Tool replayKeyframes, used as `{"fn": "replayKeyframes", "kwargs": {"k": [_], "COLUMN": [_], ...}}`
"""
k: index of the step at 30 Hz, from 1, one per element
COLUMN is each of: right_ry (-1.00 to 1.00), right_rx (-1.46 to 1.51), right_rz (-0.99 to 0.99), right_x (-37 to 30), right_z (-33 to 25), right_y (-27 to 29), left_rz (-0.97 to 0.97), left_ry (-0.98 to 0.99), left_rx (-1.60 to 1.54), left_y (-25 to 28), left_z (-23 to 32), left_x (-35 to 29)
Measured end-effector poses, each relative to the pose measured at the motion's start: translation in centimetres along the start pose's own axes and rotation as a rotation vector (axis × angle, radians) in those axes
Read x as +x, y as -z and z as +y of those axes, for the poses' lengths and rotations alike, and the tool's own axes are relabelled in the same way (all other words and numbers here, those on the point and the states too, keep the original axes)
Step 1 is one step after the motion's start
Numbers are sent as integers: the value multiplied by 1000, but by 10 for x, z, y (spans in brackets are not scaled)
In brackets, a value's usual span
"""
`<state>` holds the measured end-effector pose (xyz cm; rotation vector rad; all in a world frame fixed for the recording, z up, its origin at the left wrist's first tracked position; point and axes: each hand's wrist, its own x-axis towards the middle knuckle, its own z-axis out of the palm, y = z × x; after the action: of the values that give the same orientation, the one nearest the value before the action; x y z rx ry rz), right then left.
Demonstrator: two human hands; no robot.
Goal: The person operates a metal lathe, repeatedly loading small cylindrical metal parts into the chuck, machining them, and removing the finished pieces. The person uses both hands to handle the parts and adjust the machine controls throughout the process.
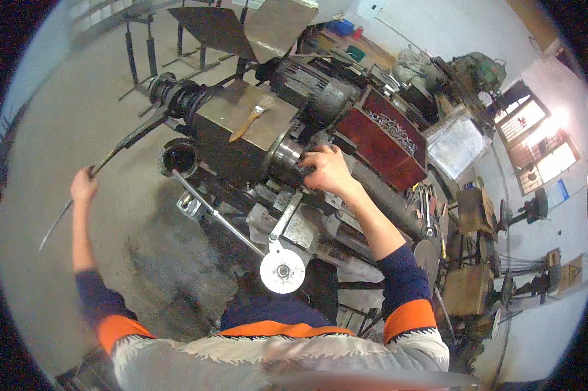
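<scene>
My left hand [83, 186] is out at the left, its fingers wrapped round a long thin metal bar [118, 148]. The bar slants up to the left end of a lathe-like machine; its thin tail sticks out below my fist. At the machine's round steel chuck [285, 156], my right hand [326, 171] has its fingers bent in against the front face. Whatever is between those fingers is hidden. On the flat-topped machine housing [232, 107] lies a brush with a wooden handle [245, 125]. A white round disc [282, 270] sits nearest my body, with a lever beside it.
Behind the chuck stands a dark red box [379, 140] holding many small metal pieces. A ribbed motor [313, 88] is further back. Tools, including wrenches [429, 212], lie to the right. An open pipe end [178, 157] and a slanting rod [219, 215] are between my arms.
</scene>
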<state>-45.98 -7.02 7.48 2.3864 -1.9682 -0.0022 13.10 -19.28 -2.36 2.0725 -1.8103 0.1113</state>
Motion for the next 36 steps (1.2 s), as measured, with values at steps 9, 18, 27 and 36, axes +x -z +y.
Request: {"fn": "replayKeyframes", "kwargs": {"k": [9,18,27,36], "right_ry": [-257,-920,-1435,-1617], "right_rx": [172,227,27,-8], "right_rz": [397,377,-140,-274], "right_x": [-169,-382,-653,-623], "right_z": [67,155,263,232], "right_y": [21,-30,-132,-139], "left_rz": [-516,-486,-431,-191], "left_ry": [-67,-363,43,241], "left_rx": [-367,217,-880,-750], "left_y": [-202,-178,-132,-136], "left_z": [159,157,149,182], "left_x": [-120,-82,-65,-62]}}
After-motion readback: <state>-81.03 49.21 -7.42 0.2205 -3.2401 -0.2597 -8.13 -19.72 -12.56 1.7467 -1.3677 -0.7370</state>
